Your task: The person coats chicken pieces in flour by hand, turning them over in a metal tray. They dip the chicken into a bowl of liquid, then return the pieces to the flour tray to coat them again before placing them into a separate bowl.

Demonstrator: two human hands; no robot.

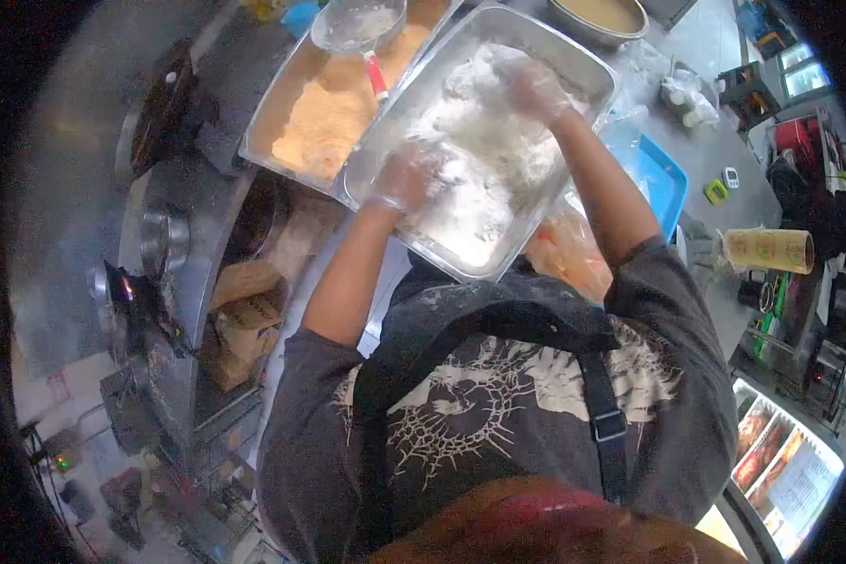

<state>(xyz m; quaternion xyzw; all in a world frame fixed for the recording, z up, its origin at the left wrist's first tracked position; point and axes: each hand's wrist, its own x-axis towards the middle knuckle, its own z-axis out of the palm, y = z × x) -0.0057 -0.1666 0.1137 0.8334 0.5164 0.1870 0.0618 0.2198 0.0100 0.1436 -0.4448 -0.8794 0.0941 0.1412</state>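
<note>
Tray (376, 136) of white powder (479, 188) set at the desk's (743, 197) near edge, powder touched by the left hand (406, 179) at the tray's near left corner, by the right hand (539, 91) toward its far right corner, fingers' grip cannot be told, sieve (359, 23) laid over orange powder (315, 117)

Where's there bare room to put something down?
On the counter between the white bag and timers; another patch lies between timers and yellow tube. It's crowded over the crumb pan, with its sieve, and the powder pan, with left hand and right hand inside.
</note>
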